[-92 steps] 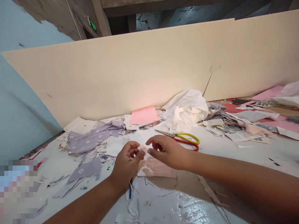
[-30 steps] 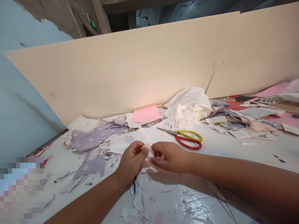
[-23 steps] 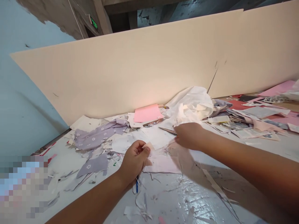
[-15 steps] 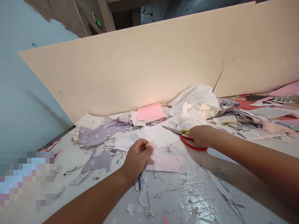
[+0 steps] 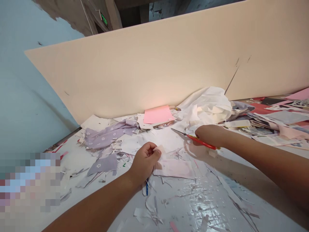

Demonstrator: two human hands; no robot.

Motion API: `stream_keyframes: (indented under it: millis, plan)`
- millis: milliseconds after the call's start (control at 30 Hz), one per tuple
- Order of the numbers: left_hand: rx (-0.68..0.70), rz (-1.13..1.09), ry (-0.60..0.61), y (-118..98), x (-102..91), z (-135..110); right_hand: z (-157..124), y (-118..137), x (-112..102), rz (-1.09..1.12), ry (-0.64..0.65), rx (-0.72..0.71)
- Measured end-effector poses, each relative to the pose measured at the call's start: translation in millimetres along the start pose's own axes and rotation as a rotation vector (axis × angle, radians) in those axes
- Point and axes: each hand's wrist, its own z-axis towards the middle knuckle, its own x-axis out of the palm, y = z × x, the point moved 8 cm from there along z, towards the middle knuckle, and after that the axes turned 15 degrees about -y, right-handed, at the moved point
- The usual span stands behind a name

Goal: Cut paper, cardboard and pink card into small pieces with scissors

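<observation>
Between thumb and fingers, my left hand (image 5: 146,161) pinches a small pale pink fabric piece (image 5: 159,150). A larger pale pink fabric rectangle (image 5: 175,169) lies flat on the table just beneath and to the right of it. My right hand (image 5: 209,135) grips a pair of scissors (image 5: 193,138) with red and yellow handles, blades pointing left and apart from the fabric. White cloth (image 5: 163,140) lies under and behind the blade tips. A thin blue tool (image 5: 147,187) lies partly hidden below my left wrist.
Lavender flowered cloth (image 5: 111,133) and scraps lie at left. A bright pink sheet (image 5: 158,114) rests against the cream board (image 5: 149,71) at the back. Crumpled white fabric (image 5: 212,103) and piled strips (image 5: 267,124) fill the right. Offcuts litter the table (image 5: 183,206).
The scissors have turned in my right hand, so the red handle now shows edge-on. My left hand keeps its pinch on the fabric piece. The whole view has shifted slightly.
</observation>
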Motion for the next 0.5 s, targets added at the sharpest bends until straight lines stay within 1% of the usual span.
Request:
stream_keyframes:
  millis: [67,100,133,200,267,300,367,433,467,500]
  plan:
    - [0.010,0.006,-0.015,-1,-1.0,1,-2,1,-5,0.028,0.083,0.000]
    - [0.005,0.004,-0.019,-1,-1.2,1,-1,2,-9,0.063,0.104,0.010]
    - [-0.006,-0.004,-0.016,-1,-0.9,1,0,2,-15,0.126,0.087,0.040]
    - [-0.044,-0.035,-0.004,1,0.3,0,6,-3,-29,0.338,-0.038,0.175]
    - [-0.071,-0.057,0.001,3,1.0,0,9,-10,-34,0.592,-0.175,0.303]
    - [-0.077,-0.061,-0.002,3,0.8,0,11,-9,-31,0.725,-0.206,0.314]
    - [-0.076,-0.055,-0.019,3,-0.5,1,12,-4,-17,0.892,-0.180,0.283]
    - [-0.066,-0.044,-0.044,2,-2.3,1,9,4,3,1.097,-0.070,0.274]
    - [-0.060,-0.039,-0.053,1,-2.9,1,7,8,12,1.171,-0.014,0.290]
    - [-0.055,-0.037,-0.061,1,-3.4,2,4,11,18,1.222,0.012,0.309]
